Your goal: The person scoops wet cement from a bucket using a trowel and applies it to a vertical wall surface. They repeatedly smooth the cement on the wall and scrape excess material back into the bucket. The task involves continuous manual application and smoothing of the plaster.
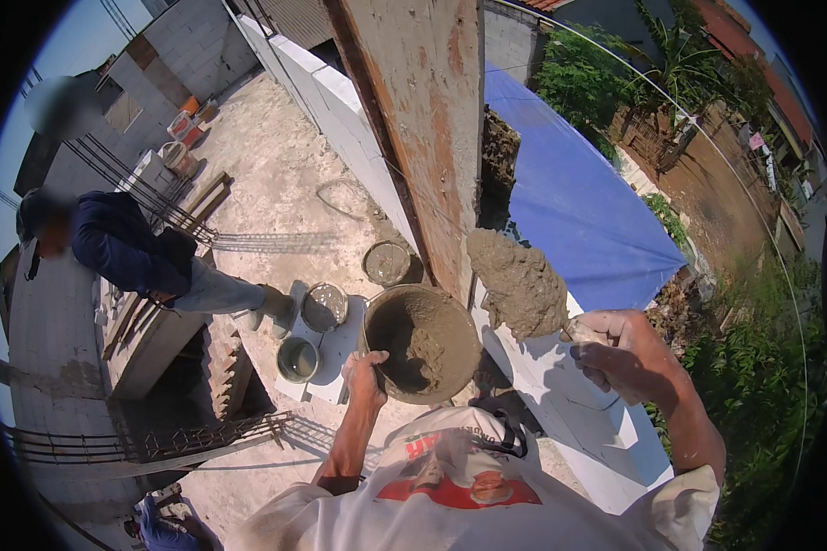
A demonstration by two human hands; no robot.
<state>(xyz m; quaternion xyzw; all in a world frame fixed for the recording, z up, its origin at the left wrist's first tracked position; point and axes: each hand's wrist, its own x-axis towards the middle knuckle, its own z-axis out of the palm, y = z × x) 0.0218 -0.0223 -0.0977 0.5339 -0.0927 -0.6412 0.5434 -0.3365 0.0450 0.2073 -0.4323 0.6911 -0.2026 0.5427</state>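
My left hand (367, 378) grips the rim of a round bucket (473, 354) with wet grey mortar (436, 335) inside. Out to the right, my right hand (620, 356) is closed round the handle of a trowel (574, 331). A thick heap of mortar (516, 283) covers the trowel's blade, so its metal is hidden. The loaded trowel is held above the white block wall (560, 386), beside a tall board (423, 119) streaked with mortar.
Several smaller buckets stand left of mine, among them one with grey liquid (324, 306). A person in dark blue (129, 241) stands farther left, near a floor opening (170, 381) and rebar (147, 445). Beyond the wall a blue tarp (579, 197) lies lower down.
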